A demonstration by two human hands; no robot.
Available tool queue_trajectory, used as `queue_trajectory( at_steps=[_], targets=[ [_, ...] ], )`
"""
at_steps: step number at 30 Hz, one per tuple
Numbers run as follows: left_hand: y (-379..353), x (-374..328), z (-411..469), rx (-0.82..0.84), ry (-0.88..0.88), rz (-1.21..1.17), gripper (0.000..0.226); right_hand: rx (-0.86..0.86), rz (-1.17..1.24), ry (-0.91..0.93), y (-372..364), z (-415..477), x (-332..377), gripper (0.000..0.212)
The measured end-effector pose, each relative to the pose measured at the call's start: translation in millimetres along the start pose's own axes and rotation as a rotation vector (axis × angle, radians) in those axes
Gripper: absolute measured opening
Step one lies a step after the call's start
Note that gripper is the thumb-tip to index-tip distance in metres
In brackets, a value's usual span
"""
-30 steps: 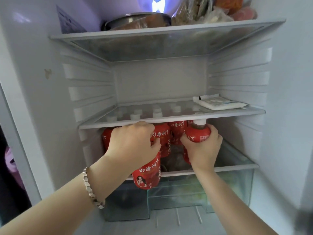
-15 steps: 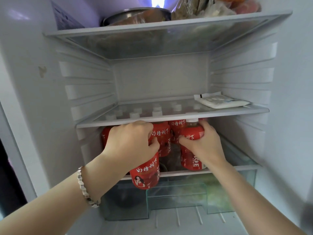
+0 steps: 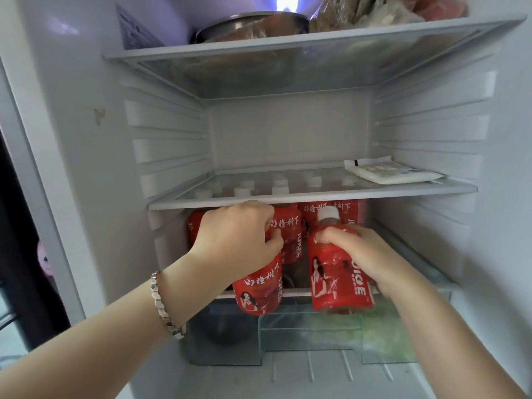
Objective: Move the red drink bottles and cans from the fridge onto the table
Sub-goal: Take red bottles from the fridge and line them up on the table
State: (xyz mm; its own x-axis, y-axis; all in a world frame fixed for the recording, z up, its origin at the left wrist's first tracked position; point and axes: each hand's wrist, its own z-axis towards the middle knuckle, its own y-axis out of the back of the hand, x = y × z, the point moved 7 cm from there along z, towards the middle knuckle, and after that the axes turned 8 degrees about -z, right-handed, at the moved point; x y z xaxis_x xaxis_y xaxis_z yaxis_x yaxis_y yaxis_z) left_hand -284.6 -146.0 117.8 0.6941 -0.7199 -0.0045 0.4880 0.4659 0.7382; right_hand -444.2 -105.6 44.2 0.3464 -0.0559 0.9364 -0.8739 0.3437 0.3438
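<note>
**A:** What have my fingers got?

**B:** Your right hand [image 3: 365, 254] is closed round the shoulder of one bottle [image 3: 336, 272], lower centre of the frame. It is lifted, its base out past the shelf lip [image 3: 293, 293]. Your left hand [image 3: 239, 240] is wrapped round the top of a second bottle [image 3: 259, 289], just left of it, also clear of the lip.

**A:** How will they handle, do you think?

**B:** I'd judge them full, so fairly heavy for their size. Thin plastic under a glossy red sleeve; cold from the fridge, they may be damp and slippery. I'd grip lower, at mid-body, rather than at the neck.

**A:** And the others?

**B:** More red bottles [image 3: 311, 217] stand behind, centre frame, under the glass shelf [image 3: 316, 194], their white caps showing through it. A flat white packet [image 3: 388, 174] lies on that shelf at right. I see no cans, and no desk in view.
</note>
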Motion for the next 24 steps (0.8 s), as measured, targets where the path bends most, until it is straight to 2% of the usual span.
queue_trajectory(
  at_steps=[2,5,10,13,16,20,24],
  targets=[
    [0.0,-0.1,-0.2,0.003,0.001,-0.019,0.039,0.107,-0.042,0.001,-13.1,-7.4,-3.9,0.025],
    [2.8,0.0,-0.3,0.002,-0.005,-0.04,0.044,0.061,-0.148,0.174,-25.2,-16.7,0.3,0.032],
    [16.0,0.0,-10.5,0.1,-0.017,-0.106,0.055,-0.078,-0.299,0.418,-27.5,-31.3,14.9,0.062],
    [20.5,3.5,-20.0,0.184,0.054,-0.234,0.063,-0.03,-0.379,0.486,-32.8,-38.4,28.4,0.082],
    [13.8,5.2,-30.6,0.309,0.091,-0.322,0.072,0.038,-0.558,0.513,-46.3,-43.1,37.2,0.098],
    [0.8,10.8,-43.2,0.384,0.097,-0.263,0.052,0.106,-0.739,0.509,-64.4,-45.8,35.7,0.117],
    [-15.5,25.6,-57.6,0.469,0.175,-0.431,0.043,0.181,-0.796,0.494,-78.7,-48.2,25.9,0.122]
  ],
)
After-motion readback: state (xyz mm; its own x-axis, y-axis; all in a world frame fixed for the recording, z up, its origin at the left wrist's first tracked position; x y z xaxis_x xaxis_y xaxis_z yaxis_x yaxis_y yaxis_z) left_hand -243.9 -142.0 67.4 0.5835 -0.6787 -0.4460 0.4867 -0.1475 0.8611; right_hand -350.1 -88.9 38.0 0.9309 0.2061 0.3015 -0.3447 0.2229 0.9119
